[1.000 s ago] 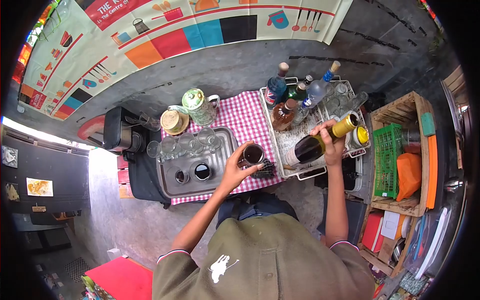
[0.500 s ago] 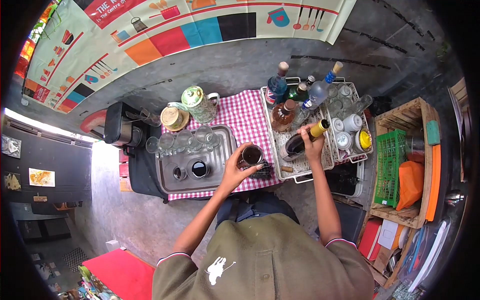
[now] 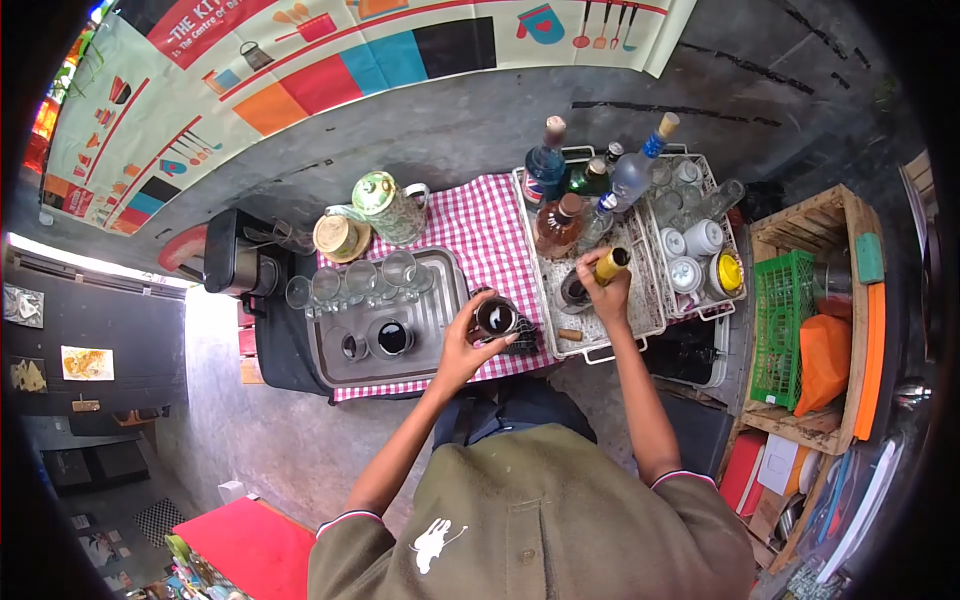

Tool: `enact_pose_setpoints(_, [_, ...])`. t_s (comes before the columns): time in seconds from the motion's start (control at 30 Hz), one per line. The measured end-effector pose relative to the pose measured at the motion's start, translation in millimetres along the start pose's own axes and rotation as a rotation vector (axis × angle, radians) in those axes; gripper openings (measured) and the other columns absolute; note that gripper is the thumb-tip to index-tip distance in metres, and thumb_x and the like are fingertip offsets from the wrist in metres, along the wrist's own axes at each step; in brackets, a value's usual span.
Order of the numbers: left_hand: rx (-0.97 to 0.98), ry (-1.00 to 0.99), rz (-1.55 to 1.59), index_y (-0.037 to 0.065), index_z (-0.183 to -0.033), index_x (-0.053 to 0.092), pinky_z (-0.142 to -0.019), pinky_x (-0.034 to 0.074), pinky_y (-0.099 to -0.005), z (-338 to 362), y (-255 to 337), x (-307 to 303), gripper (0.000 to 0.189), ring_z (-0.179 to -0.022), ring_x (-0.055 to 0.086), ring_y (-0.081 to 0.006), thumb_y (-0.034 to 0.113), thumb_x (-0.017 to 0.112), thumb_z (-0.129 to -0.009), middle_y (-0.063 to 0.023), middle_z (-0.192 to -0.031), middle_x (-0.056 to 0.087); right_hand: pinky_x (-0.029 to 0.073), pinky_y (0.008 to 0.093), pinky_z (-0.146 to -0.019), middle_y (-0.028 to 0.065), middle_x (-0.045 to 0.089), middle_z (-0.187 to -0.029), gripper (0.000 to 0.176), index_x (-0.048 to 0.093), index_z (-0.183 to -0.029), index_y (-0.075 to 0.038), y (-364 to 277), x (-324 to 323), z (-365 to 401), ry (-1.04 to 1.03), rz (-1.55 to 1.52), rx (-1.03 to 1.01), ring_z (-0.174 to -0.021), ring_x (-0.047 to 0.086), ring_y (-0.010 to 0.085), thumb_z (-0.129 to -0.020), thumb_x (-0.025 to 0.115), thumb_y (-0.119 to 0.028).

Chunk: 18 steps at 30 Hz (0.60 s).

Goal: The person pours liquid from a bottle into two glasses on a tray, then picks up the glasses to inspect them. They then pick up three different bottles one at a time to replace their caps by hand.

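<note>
Head view, read left to right: I see the metal tray [image 3: 432, 345] bearing a larger glass [image 3: 394, 337] and a smaller glass [image 3: 351, 346], both dark inside, in front of a row of clear glasses [image 3: 362, 279]; right of the tray, the left hand [image 3: 460, 340] has thumb and fingers curled round the side of the held glass [image 3: 497, 318], which contains dark liquid; farther right, the right hand [image 3: 611, 297] has its fingers wrapped about the yellow neck of the dark bottle [image 3: 610, 264], over the white rack [image 3: 646, 286] and near a loose cork [image 3: 571, 335]; I cannot tell whether the bottle's base touches the rack. I judge that good handling calls for a level glass, fingertips clear of its rim, and a firm neck grip until the base sits flat, apart from the cork. Legible writing, left to right: the wall banner [image 3: 388, 68] reads "Is The Centre Of" beneath capitals beginning "THE KIT"; the shirt [image 3: 485, 500] bears a white emblem without readable lettering; the blue bottle [image 3: 545, 165] carries a label too small for me to read; I can confirm no brand on the dark bottle.
</note>
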<state>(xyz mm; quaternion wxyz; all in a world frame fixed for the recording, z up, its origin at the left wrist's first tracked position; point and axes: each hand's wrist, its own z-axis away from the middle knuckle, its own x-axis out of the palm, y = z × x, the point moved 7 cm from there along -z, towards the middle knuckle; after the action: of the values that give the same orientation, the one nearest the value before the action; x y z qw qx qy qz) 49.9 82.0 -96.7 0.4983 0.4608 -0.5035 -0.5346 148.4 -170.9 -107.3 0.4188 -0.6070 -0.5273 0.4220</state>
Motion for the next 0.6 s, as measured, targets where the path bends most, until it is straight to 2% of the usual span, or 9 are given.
enact_pose_setpoints(0.07, [0.03,0.011,-0.013,0.002,-0.142,0.047,-0.097,0.054,-0.0336,0,0,1,0.072,-0.117,0.061,-0.0176,0.005,0.082,-0.08,-0.0116,-0.13,0.06,0.053,0.0312,-0.074,0.0065,0.069,-0.083,0.02,0.063,-0.091,-0.002,-1,4,6,-0.04,-0.001,-0.008,-0.08,0.067,0.0148,-0.086,0.077,-0.016])
enact_pose_setpoints(0.2, [0.043,0.003,-0.004,0.001,-0.142,0.047,-0.099,0.053,-0.0333,-1,-8,3,0.072,-0.117,0.061,-0.018,0.006,0.082,-0.08,-0.0119,-0.13,0.06,0.053,0.0311,-0.078,0.0073,0.069,-0.089,0.022,0.061,-0.095,-0.003,7,0,13,-0.027,-0.043,-0.04,-0.086,0.067,0.0151,-0.084,0.078,-0.013])
enact_pose_setpoints(0.3, [0.026,-0.017,0.018,0.001,-0.143,0.045,-0.102,0.05,-0.0328,0,-10,6,0.071,-0.121,0.058,-0.0175,0.003,0.08,-0.081,-0.0104,-0.134,0.056,0.052,0.033,-0.083,0.0077,0.069,-0.093,0.026,0.06,-0.098,-0.003,16,0,17,-0.028,-0.108,0.017,-0.091,0.067,0.0161,-0.083,0.079,-0.012])
enact_pose_setpoints(0.4, [0.027,-0.022,0.037,0.001,-0.143,0.044,-0.102,0.05,-0.0329,1,-11,7,0.071,-0.122,0.057,-0.0178,0.001,0.079,-0.082,-0.0106,-0.134,0.055,0.051,0.0341,-0.088,0.0083,0.069,-0.099,0.03,0.059,-0.103,-0.003,12,1,18,-0.02,-0.045,-0.013,-0.098,0.066,0.0177,-0.082,0.079,-0.012])
enact_pose_setpoints(0.6, [0.069,0.006,0.057,0.003,-0.141,0.046,-0.098,0.053,-0.0331,5,-9,4,0.071,-0.118,0.06,-0.0166,0.006,0.082,-0.08,-0.0097,-0.13,0.059,0.048,0.0354,-0.096,0.0124,0.064,-0.123,0.051,0.056,-0.123,-0.002,1,0,27,-0.012,0.063,0.057,-0.111,0.062,0.0223,-0.081,0.081,-0.017])
